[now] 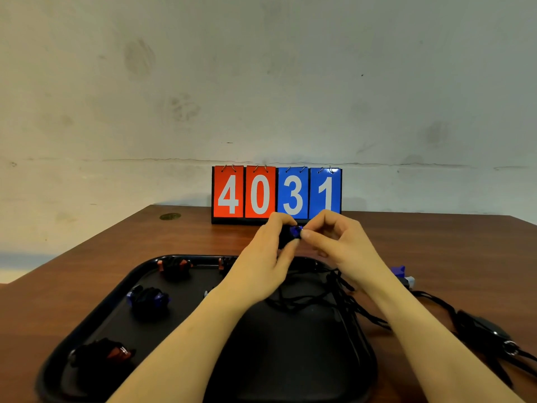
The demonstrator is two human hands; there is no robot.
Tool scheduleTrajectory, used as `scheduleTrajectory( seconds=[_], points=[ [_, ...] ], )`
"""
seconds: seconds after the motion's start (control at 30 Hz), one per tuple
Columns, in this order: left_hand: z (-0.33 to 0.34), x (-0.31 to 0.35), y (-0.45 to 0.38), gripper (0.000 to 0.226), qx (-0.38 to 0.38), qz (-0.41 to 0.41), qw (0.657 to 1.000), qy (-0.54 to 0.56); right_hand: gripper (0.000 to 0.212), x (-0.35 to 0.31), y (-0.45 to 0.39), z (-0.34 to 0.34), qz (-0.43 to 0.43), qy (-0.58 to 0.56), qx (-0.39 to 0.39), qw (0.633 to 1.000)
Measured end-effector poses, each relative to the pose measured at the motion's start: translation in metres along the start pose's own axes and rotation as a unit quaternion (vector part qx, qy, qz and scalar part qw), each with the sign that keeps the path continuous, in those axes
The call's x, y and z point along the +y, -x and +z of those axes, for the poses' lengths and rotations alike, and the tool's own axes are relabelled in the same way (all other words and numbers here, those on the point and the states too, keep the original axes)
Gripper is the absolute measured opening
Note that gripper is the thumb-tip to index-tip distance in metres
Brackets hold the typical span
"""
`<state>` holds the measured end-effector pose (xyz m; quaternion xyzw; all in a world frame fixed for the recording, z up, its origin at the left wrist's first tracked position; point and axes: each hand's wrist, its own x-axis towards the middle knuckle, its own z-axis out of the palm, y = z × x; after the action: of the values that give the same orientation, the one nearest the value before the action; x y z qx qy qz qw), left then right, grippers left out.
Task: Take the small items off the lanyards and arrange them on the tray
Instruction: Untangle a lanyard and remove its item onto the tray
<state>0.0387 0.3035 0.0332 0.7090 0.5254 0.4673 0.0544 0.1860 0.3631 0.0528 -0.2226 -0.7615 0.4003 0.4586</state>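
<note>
1. Both hands meet above the far edge of the tray (96, 315): the left hand (261, 257) grips a small blue-and-black item (295, 232) while the right hand (337, 242) pinches its other end, likely to work it off its cord.
2. A thin black lanyard (305, 298) trails in loose loops below onto the tray, slack so nothing tugs.
3. Four similar items sit spaced along the glossy black tray's left and far sides, red- or blue-tipped.
4. More lanyards (479, 327) lie on the wooden table (87, 257), right.

A tray (96, 321) is set on the table (116, 245), lanyards (482, 330) to its right, a scoreboard (276, 193) behind.
</note>
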Motion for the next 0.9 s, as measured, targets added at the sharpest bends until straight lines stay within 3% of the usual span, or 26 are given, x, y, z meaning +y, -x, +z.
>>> scheduleTrajectory(
  seconds=[0.23,0.57,0.9],
  points=[
    [-0.002,-0.002,-0.002,0.025,-0.027,0.005,0.999,0.027,0.01,0.0,-0.002,-0.004,0.001,-0.006,0.014,1.0],
    [-0.005,0.001,-0.005,0.024,0.053,0.015,0.998,0.038,0.007,0.002,0.001,0.004,-0.029,0.044,0.058,0.997],
    [-0.018,0.011,-0.015,0.023,0.054,0.001,0.997,-0.049,0.006,-0.013,-0.004,0.007,0.001,0.117,0.086,0.989]
  ],
)
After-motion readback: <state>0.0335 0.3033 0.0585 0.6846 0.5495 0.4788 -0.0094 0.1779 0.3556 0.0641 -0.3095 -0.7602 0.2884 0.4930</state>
